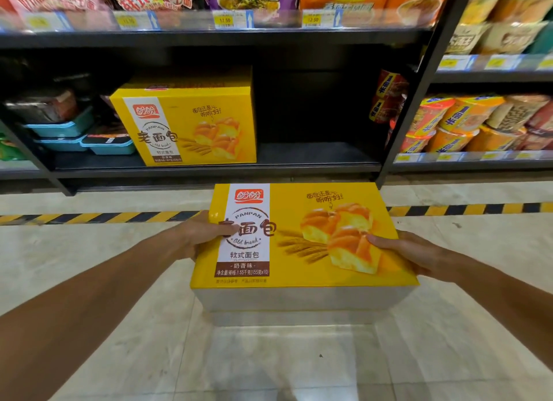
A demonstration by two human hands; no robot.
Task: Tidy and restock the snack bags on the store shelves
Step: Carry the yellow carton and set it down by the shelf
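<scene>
Near box held level above the floor, left hand and right hand clamped on opposite ends with thumbs on top, likely steadying it for the bare shelf gap right of the far box.

Both arms outstretched, each grip clamped.

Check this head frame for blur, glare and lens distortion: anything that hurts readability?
Head view: the held box is sharp, its print legible; the top-shelf price tags are hazy behind a glary strip; the frame's corners are blurred; the wide angle bends the shelf upright; the glossy floor reflects the box.
</scene>
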